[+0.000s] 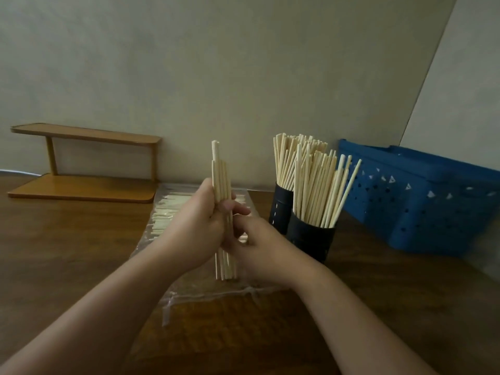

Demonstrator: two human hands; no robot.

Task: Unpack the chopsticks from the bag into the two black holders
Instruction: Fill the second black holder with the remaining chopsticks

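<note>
Your tabletop [67, 253] is dark wood and runs back to a pale wall. At its far right edge a blue perforated crate [422, 201] leans tilted against the wall. At the far left corner stands a small two-tier wooden shelf [84, 163].

In the middle of the tabletop lies the clear plastic bag [205, 288], its torn open end toward you. Loose chopsticks [167, 212] still lie flat inside it toward the far edge, partly hidden behind your hands.

Right of the bag, and left of the crate, the two black holders stand touching each other. The rear holder [280, 209] sits nearer the wall and the front holder [311, 239] nearer you; both are packed with upright chopsticks that fan slightly to the right.

You hold a small bundle of chopsticks [221, 182] upright over the bag, its lower ends close to or on the plastic; one stick stands higher than the others. Your left hand [194, 226] is wrapped around the middle of the bundle, thumb across the front. Your right hand [257, 244] grips the same bundle just below, its fingers curled around the sticks.
</note>
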